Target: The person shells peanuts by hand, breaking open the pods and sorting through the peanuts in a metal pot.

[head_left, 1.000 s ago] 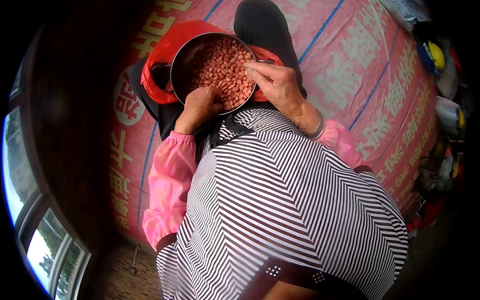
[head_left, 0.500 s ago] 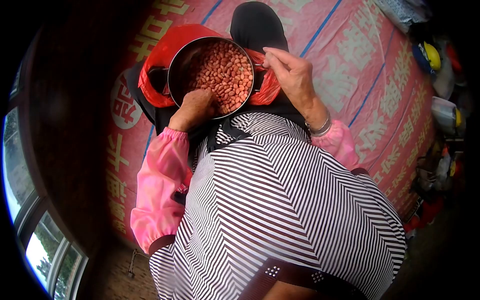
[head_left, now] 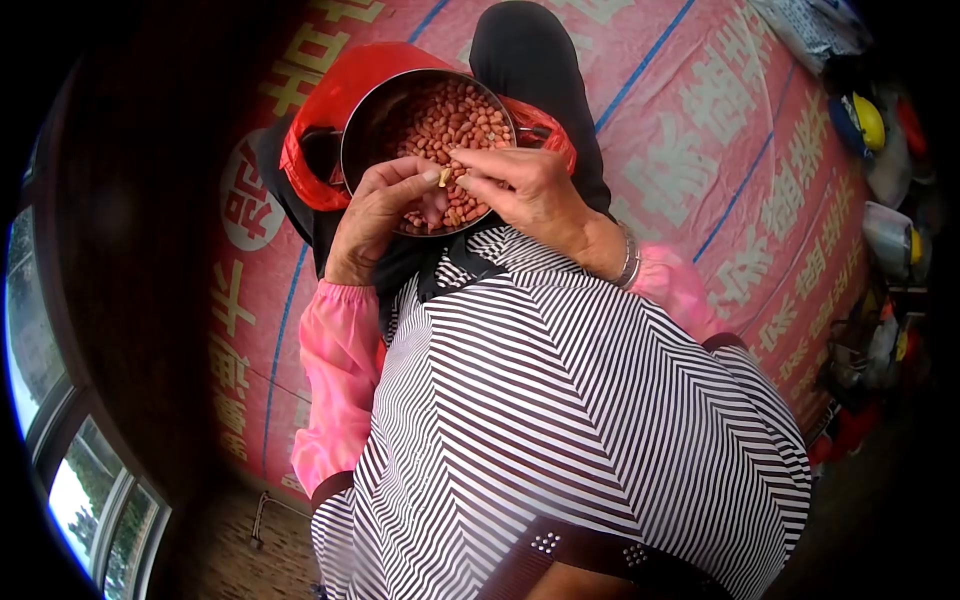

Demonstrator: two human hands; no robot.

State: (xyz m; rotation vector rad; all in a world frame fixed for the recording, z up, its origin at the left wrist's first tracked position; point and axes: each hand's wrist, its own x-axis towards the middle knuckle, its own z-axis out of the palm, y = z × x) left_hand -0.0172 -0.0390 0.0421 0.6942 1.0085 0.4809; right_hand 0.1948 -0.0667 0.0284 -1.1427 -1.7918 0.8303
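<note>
A dark-rimmed metal pot [head_left: 366, 115] holds many reddish shelled peanuts [head_left: 462, 112]. My left hand [head_left: 375, 215] is over the pot's near left rim, with a small pale yellowish piece [head_left: 444, 177], about peanut-sized, pinched at the tips of its thumb and index finger. Whether that piece is a nut or a bit of shell I cannot make out. From the right, my right hand [head_left: 540, 190] reaches over the rim. Its thumb and index finger are apart, their tips close beside the pale piece.
A red plastic bag [head_left: 375, 62] lies under and around the pot, between my dark-trousered legs [head_left: 525, 50]. Red printed sheeting [head_left: 680, 150] covers the floor. Bags and a yellow-and-blue object [head_left: 865, 123] stand along the right side. Windows [head_left: 45, 300] are at the left.
My left hand has come up out of the peanuts with the pale piece between its fingertips. My right hand has moved left and down from beyond the right rim, and its pinch has opened.
</note>
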